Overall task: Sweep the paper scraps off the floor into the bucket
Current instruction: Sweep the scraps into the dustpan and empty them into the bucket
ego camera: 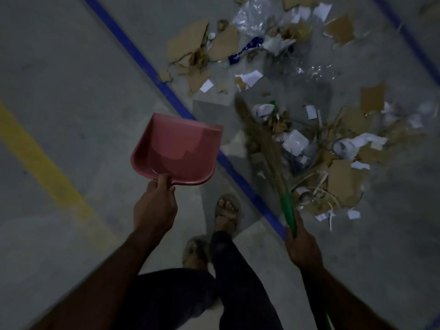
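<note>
- Left hand [154, 206] grips the handle of a pink dustpan [177, 148], thumb lying along the handle top. Pan is held up off the grey floor [71, 67], mouth facing away from the person.
- Dustpan interior: nothing in it; only bare pink plastic with shadow patches shows.
- Right hand [302, 246] is wrapped around the green handle of a broom [262, 144]. The straw bristles point away from the person and are blurred; they lie against the near-left edge of the litter.
- Paper scraps [295, 141]: white pieces mixed with torn brown cardboard [342, 179], clear plastic wrap [252, 15] and a blue wrapper [247, 48]. All on the floor, right of the blue floor line [142, 60].
- Two loose clusters: one by the bristles near the right hand, one farther off toward the top edge of the view.
- Bucket: not in view.
- Yellow floor line [45, 167] runs along the left side, well apart from the litter.
- Sandalled feet [226, 210] stand between the two hands, just beside the blue line; dark trousers below.
</note>
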A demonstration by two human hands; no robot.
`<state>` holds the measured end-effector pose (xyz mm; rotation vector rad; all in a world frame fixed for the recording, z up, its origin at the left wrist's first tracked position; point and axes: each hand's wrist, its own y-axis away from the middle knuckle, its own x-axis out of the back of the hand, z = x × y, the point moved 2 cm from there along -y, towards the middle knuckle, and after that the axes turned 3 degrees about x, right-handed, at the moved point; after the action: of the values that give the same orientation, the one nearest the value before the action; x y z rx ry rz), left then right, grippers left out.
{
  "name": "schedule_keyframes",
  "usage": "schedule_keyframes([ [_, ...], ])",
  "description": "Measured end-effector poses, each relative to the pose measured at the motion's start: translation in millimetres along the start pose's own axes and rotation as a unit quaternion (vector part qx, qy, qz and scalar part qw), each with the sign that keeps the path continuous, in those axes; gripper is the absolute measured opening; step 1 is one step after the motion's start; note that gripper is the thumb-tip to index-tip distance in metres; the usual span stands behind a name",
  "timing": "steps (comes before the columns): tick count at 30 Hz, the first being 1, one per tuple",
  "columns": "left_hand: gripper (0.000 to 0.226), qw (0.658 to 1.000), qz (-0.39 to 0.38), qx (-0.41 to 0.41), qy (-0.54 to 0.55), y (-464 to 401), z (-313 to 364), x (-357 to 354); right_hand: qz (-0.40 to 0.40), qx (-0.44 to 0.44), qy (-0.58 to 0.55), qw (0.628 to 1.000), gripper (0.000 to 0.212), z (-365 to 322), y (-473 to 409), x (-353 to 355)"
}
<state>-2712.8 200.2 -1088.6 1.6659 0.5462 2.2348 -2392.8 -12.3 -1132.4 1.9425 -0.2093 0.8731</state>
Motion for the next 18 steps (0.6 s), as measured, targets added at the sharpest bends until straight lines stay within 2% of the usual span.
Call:
schedule_keyframes([
  [5, 0.023, 0.999, -0.014, -0.038, 0.012, -38.9, 18.0, 11.6, 0.015, 0.032, -0.011, 0.999, 0.063, -24.5, 30.4, 25.0],
  [11, 0.026, 0.997, -0.047, -0.059, 0.007, -76.8, 12.3, 33.0, 0.009, 0.030, -0.011, 0.999, 0.063, -59.9, 58.9, 8.5],
  [14, 0.027, 0.996, -0.046, -0.076, 0.000, -97.2, -3.6, 57.8, -0.015, 0.025, -0.004, 1.000, 0.065, -87.0, 66.8, -12.5],
  [18, 0.028, 0.997, -0.004, -0.077, -0.009, -132.1, -50.2, 112.7, -0.067, 0.077, 0.037, 0.994, 0.063, -156.8, 58.6, -46.4],
])
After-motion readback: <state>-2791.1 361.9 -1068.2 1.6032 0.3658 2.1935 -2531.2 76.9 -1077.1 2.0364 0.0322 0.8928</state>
